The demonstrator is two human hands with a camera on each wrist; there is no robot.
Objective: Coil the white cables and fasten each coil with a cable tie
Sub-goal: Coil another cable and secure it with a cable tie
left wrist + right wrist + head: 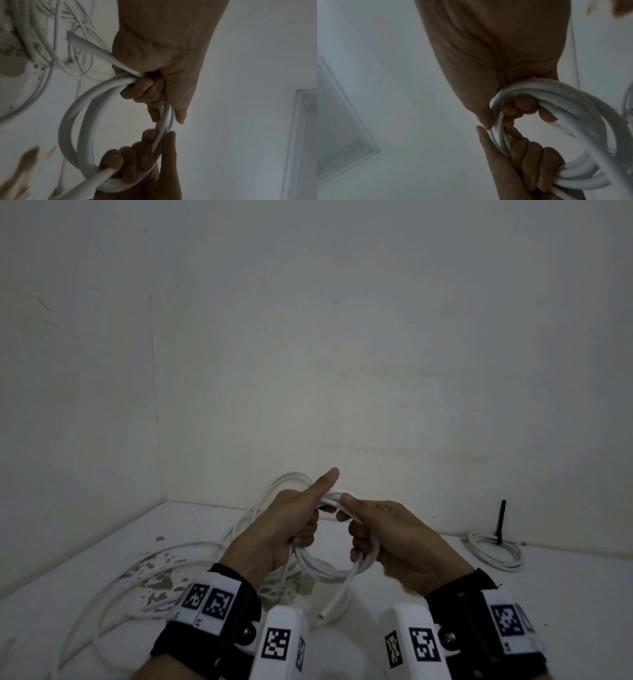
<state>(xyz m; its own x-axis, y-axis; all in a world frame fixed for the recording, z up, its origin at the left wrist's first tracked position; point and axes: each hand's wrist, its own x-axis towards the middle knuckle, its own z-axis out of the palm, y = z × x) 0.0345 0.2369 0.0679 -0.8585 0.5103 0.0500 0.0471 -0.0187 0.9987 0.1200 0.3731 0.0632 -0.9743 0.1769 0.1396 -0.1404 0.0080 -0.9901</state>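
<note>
From my feed, two plain pale walls [342, 337] meet in a corner seam [156, 405] at about ten o'clock, the left one bearing a few faint scuffs high up. Below them a white tabletop [565, 594] runs to the wall's foot, its paint chipped away in brownish patches [154, 577] at about eight o'clock. The light is dim and grey, and in both wrist views I see a framed, paler panel [307, 135] set into the white surface behind, too blurred to tell whether door or window.
</note>
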